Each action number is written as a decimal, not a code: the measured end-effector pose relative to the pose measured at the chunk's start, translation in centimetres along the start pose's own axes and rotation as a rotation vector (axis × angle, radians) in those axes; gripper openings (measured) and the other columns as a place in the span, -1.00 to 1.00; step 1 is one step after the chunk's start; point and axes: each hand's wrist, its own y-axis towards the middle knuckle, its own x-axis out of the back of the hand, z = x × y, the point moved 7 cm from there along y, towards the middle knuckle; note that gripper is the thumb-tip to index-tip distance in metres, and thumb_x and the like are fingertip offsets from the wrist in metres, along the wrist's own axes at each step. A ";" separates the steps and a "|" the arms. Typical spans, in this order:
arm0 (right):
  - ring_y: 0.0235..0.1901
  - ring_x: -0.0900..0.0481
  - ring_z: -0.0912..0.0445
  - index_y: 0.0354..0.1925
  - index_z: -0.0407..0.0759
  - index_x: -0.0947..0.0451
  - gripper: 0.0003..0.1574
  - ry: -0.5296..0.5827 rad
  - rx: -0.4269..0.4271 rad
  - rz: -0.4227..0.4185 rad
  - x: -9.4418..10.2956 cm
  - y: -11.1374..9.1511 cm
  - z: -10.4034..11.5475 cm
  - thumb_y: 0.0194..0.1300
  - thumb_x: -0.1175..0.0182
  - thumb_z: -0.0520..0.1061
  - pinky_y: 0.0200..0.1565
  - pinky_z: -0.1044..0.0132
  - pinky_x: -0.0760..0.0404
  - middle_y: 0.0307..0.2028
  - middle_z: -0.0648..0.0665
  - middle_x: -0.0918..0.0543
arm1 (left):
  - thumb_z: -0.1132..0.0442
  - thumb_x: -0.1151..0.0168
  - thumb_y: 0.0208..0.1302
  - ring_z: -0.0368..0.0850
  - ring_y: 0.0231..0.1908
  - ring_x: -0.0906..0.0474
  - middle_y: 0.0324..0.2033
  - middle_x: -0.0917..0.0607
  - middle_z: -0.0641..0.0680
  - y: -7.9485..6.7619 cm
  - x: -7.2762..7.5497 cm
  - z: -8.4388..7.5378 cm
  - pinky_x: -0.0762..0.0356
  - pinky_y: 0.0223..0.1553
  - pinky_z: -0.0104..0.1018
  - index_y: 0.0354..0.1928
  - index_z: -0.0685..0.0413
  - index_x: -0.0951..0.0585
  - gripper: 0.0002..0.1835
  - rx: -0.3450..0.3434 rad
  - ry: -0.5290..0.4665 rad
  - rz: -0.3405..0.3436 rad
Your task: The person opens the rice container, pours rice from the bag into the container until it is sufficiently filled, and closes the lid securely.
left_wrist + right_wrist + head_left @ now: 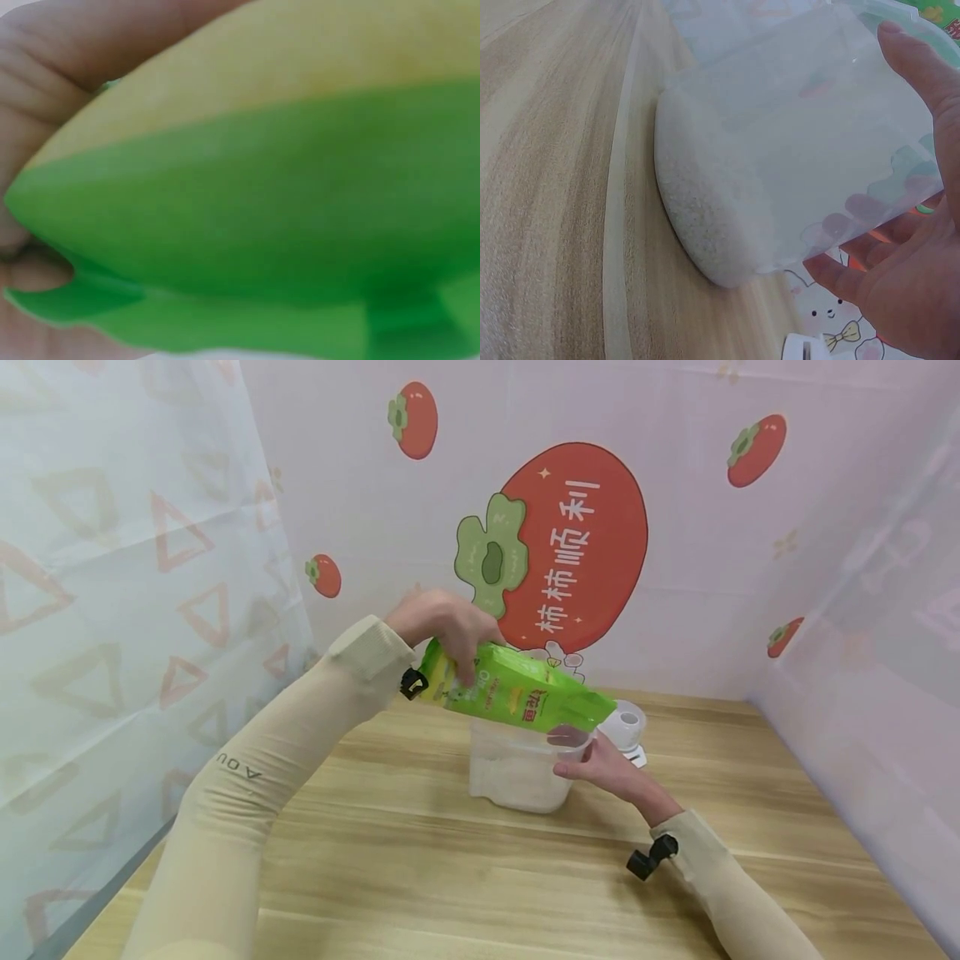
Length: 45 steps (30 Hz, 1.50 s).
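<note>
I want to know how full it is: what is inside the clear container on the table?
The clear container holds a low layer of white grains, seemingly rice, along its bottom. The green bag held over its mouth and the right hand on its wall hide the rest.

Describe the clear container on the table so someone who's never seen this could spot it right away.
On the wooden table, before the big persimmon poster, stands a clear plastic container with white grains at its bottom. The right hand grips its rim under the tilted green bag. The white lid beside it is opaque.
</note>
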 end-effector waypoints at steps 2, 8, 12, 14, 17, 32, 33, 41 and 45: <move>0.28 -0.43 -0.26 0.41 0.07 -0.12 -0.09 -0.013 0.005 0.001 0.0 0.0 -0.1 0.21 -0.29 -0.27 0.18 -0.13 -0.53 0.26 -0.36 -0.46 | 0.31 -0.43 0.09 -0.11 -0.17 -0.72 -0.12 -0.71 0.00 0.0 -0.1 -0.1 -0.71 -0.22 -0.30 0.11 -0.13 -0.56 -0.49 -0.004 0.004 0.004; 0.24 -0.47 -0.26 0.38 0.01 -0.19 -0.15 -0.038 0.009 -0.010 0.1 -0.1 -0.1 0.21 -0.31 -0.26 0.18 -0.18 -0.52 0.23 -0.35 -0.50 | 0.32 -0.43 0.07 -0.11 -0.15 -0.71 -0.13 -0.71 -0.01 0.0 0.0 -0.6 -0.70 -0.21 -0.31 0.08 -0.10 -0.57 -0.51 -0.023 0.036 -0.008; 0.23 -0.47 -0.26 0.37 0.03 -0.20 -0.16 -0.037 0.012 -0.010 0.1 -0.1 0.0 0.21 -0.31 -0.26 0.17 -0.20 -0.51 0.23 -0.35 -0.50 | 0.34 -0.42 0.07 -0.11 -0.16 -0.71 -0.14 -0.71 0.00 0.1 0.0 -0.7 -0.70 -0.22 -0.32 0.07 -0.09 -0.57 -0.52 -0.024 0.042 -0.009; 0.23 -0.46 -0.27 0.37 0.03 -0.20 -0.16 -0.036 0.021 -0.008 0.1 -0.1 0.1 0.20 -0.31 -0.25 0.18 -0.21 -0.50 0.23 -0.35 -0.50 | 0.34 -0.42 0.08 -0.12 -0.16 -0.71 -0.14 -0.71 -0.01 0.1 -0.1 -0.7 -0.70 -0.21 -0.32 0.08 -0.10 -0.57 -0.52 -0.024 0.048 -0.007; 0.24 -0.45 -0.28 0.37 0.03 -0.20 -0.15 -0.035 0.038 -0.006 0.1 -0.1 0.2 0.20 -0.32 -0.24 0.19 -0.24 -0.48 0.22 -0.34 -0.51 | 0.33 -0.42 0.08 -0.12 -0.16 -0.70 -0.13 -0.71 -0.02 0.1 -0.1 -0.7 -0.70 -0.20 -0.32 0.08 -0.12 -0.56 -0.51 -0.017 0.064 -0.004; 0.28 -0.41 -0.32 0.40 0.01 -0.15 -0.11 0.007 0.030 0.009 0.0 0.0 -0.2 0.21 -0.33 -0.24 0.18 -0.17 -0.52 0.28 -0.43 -0.42 | 0.35 -0.42 0.09 -0.11 -0.19 -0.72 -0.14 -0.70 0.00 -0.6 0.3 -1.6 -0.70 -0.29 -0.35 0.10 -0.10 -0.56 -0.50 0.042 0.086 -0.025; 0.29 -0.40 -0.32 0.40 0.03 -0.15 -0.10 0.010 0.029 0.011 0.0 0.0 -0.2 0.21 -0.33 -0.24 0.18 -0.17 -0.52 0.28 -0.42 -0.42 | 0.35 -0.42 0.09 -0.12 -0.19 -0.72 -0.13 -0.70 0.00 -0.6 0.2 -1.7 -0.70 -0.29 -0.35 0.10 -0.10 -0.56 -0.50 0.044 0.092 -0.028; 0.30 -0.36 -0.37 0.42 0.06 -0.13 -0.08 0.023 0.028 0.016 0.0 -0.1 -0.3 0.21 -0.29 -0.31 0.19 -0.23 -0.49 0.30 -0.47 -0.37 | 0.32 -0.42 0.09 -0.11 -0.18 -0.71 -0.12 -0.69 0.01 -1.1 0.6 -2.3 -0.70 -0.28 -0.34 0.10 -0.07 -0.54 -0.51 0.063 0.148 -0.052; 0.31 -0.36 -0.37 0.43 0.09 -0.11 -0.06 0.021 0.032 0.021 0.0 0.0 -0.2 0.21 -0.30 -0.30 0.18 -0.21 -0.50 0.30 -0.48 -0.37 | 0.32 -0.41 0.11 -0.11 -0.19 -0.71 -0.11 -0.68 0.01 -1.4 0.7 -2.4 -0.70 -0.29 -0.34 0.12 -0.10 -0.53 -0.49 0.081 0.163 -0.053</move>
